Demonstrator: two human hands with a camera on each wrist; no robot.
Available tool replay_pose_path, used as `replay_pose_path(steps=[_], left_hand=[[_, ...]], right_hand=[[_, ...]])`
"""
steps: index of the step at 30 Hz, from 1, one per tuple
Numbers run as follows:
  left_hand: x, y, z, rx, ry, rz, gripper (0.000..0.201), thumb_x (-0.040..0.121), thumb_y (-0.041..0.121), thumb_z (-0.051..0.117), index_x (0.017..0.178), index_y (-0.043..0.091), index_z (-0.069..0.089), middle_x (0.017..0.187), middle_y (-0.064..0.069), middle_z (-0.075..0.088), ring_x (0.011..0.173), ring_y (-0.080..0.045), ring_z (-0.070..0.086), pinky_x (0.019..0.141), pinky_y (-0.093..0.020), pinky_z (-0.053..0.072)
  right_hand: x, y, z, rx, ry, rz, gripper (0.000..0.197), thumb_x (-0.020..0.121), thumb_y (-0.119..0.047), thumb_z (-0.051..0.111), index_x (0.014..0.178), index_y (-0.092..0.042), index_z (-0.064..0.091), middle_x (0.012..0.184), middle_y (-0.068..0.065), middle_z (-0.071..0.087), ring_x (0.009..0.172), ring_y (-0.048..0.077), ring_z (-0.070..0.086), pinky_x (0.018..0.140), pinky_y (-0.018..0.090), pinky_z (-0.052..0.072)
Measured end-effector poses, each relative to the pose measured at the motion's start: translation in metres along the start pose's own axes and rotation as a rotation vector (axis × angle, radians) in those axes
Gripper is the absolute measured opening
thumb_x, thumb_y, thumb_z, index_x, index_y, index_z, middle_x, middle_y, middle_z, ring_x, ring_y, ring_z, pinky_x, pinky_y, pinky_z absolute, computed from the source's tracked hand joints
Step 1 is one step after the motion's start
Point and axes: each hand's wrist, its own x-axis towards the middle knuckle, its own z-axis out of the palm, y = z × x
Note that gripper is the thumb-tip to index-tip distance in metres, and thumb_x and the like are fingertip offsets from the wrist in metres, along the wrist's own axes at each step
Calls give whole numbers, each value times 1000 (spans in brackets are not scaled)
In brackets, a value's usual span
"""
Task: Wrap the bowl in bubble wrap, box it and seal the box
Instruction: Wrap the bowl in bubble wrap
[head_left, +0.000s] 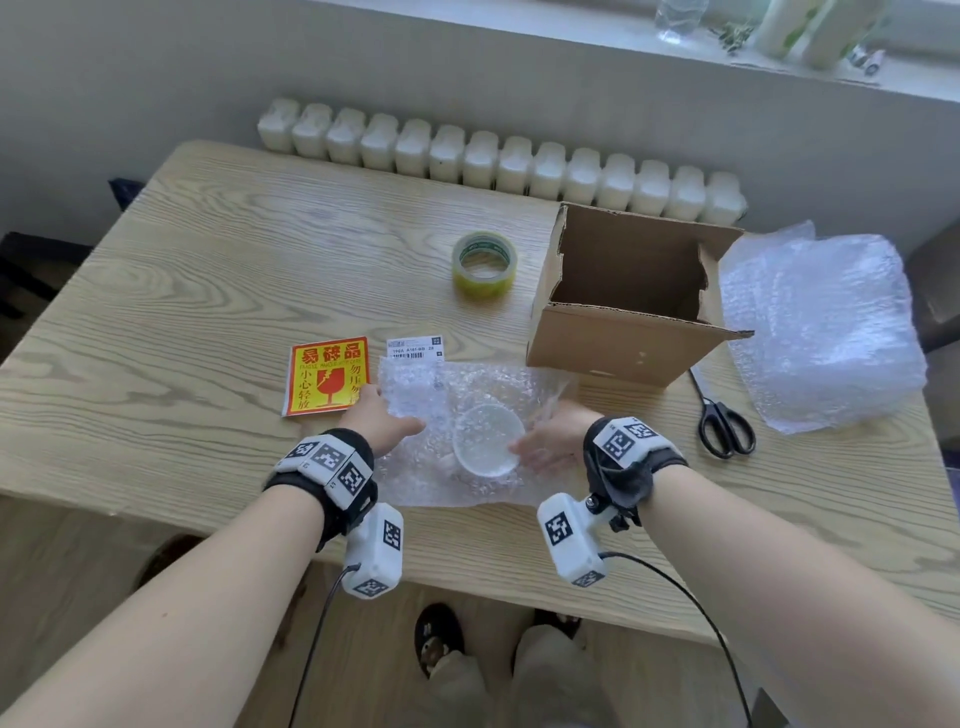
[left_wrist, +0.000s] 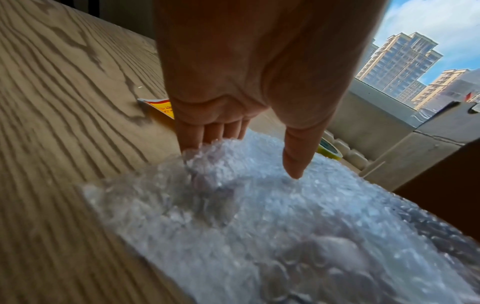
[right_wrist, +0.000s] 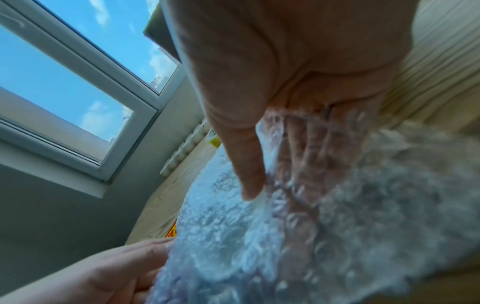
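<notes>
The clear bowl (head_left: 487, 439) sits open side up on a sheet of bubble wrap (head_left: 415, 387) spread on the table (head_left: 208, 291), just in front of the open cardboard box (head_left: 623, 306). The left hand (head_left: 382, 418) grips the sheet's edge left of the bowl, fingers under it and thumb on top; the right hand (head_left: 553, 441) does the same on the bowl's right, fingers showing through the film. Risk: if both edges lift unevenly, the light bowl may tip or slide off the sheet; a loose pinch could let the slick film slip, leaving the wrap slack. Tape roll (head_left: 484, 265) stands behind the bowl, scissors (head_left: 724, 423) well to its right. The wrist views are blurred; the bowl is not discernible in them, and the box floor is hidden.
</notes>
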Motion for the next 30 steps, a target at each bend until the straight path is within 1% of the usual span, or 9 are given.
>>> replay_pose_path(steps=[3, 6, 9, 13, 18, 21, 23, 26, 30], left_hand=[[2, -1, 0, 4, -22, 13, 89, 83, 31, 70, 148, 6, 15, 150, -13, 32, 132, -30, 41, 102, -38, 38], [2, -1, 0, 18, -27, 29, 93, 82, 33, 72, 149, 7, 13, 151, -13, 32, 131, -30, 42, 101, -38, 39], [1, 1, -2, 23, -20, 51, 93, 81, 31, 72, 149, 8, 13, 150, -11, 34, 129, -29, 44, 98, -36, 40], [3, 4, -1, 25, -42, 57, 94, 79, 31, 74, 148, 7, 14, 149, -12, 35, 131, -29, 42, 101, -37, 38], [7, 3, 4, 19, -50, 61, 100, 77, 27, 77, 150, 9, 11, 151, -11, 33, 132, -29, 41, 102, -38, 38], [5, 3, 6, -7, -52, 68, 92, 81, 20, 74, 149, 7, 13, 148, -11, 37, 131, -27, 42, 102, -35, 37], [7, 1, 5, -41, -60, 50, 87, 81, 16, 72, 148, 5, 16, 147, -11, 39, 130, -28, 43, 102, -35, 37], [16, -6, 1, -50, -59, 7, 81, 82, 13, 71, 145, 5, 21, 140, -13, 47, 121, -30, 50, 98, -39, 42], [15, -8, -8, -60, -33, -24, 76, 84, 14, 62, 146, 10, 19, 132, -15, 50, 108, -33, 57, 91, -42, 51]], right_hand=[[3, -4, 3, -81, 39, -26, 29, 81, -23, 75, 103, -6, 68, 96, 8, 70, 82, 19, 65, 81, 33, 54], [-1, -2, -3, -70, 80, 8, 32, 80, -24, 76, 105, -7, 68, 99, 7, 69, 81, 17, 64, 68, 27, 53], [-2, 4, -11, -37, 163, 57, 28, 83, -31, 73, 103, -11, 67, 88, 0, 64, 74, 13, 59, 58, 22, 46], [5, 9, -14, -117, 227, 91, 32, 83, -33, 72, 109, -13, 68, 110, 2, 69, 88, 17, 62, 74, 28, 51], [2, 5, -9, -65, 146, 86, 38, 88, -30, 67, 118, -7, 63, 119, 9, 64, 102, 22, 62, 83, 32, 53], [3, 0, -4, -29, 138, 13, 29, 83, -20, 73, 106, -4, 66, 108, 9, 67, 100, 23, 64, 86, 34, 54], [0, -7, -6, 48, 140, -112, 16, 79, -7, 75, 94, -4, 69, 92, 6, 68, 88, 19, 65, 85, 32, 55], [-18, -31, -14, 62, 109, -287, 18, 78, 0, 73, 95, -5, 74, 73, -6, 67, 69, 5, 60, 69, 16, 52], [-37, -65, -16, 11, 88, -400, 20, 76, -3, 76, 94, -10, 77, 60, -13, 66, 62, 5, 55, 61, 15, 48]])
